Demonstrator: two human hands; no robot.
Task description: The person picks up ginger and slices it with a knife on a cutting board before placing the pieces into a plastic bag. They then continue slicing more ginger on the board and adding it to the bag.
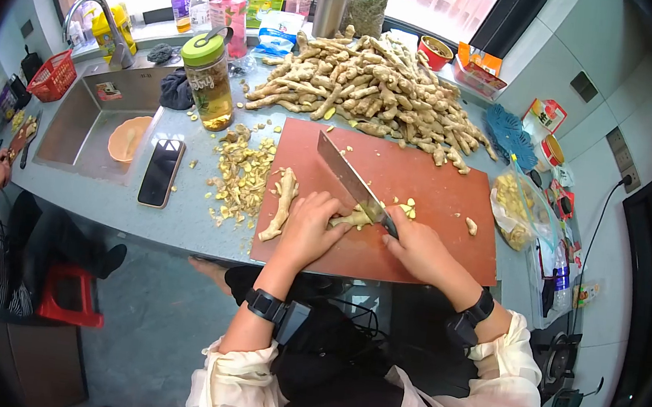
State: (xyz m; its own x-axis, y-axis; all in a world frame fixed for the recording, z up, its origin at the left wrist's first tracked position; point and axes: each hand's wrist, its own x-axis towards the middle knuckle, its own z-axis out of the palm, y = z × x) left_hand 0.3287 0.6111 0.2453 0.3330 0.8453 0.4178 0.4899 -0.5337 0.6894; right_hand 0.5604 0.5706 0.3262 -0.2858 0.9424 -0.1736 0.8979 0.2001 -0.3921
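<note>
My right hand (415, 247) is wrapped round the handle of a broad kitchen knife (349, 176), whose blade points up and to the left over the red-brown cutting board (312, 259). Under the blade's lower end lies a piece of ginger root (354, 218). My left hand (314, 222) presses on that ginger, its fingers curled over it just left of the blade. Small cut slices (405, 209) are scattered right of the blade. Another whole ginger root (283, 205) rests at the board's left side, near my left hand.
Behind the board rises a large heap of ginger (386, 87). Ginger trimmings (240, 175), a phone (161, 173) and a green-lidded bottle (209, 84) stand left, beside the sink (71, 137). A bag of cut ginger (518, 204) sits right. At far left, another person's hand (1, 169) holds ginger.
</note>
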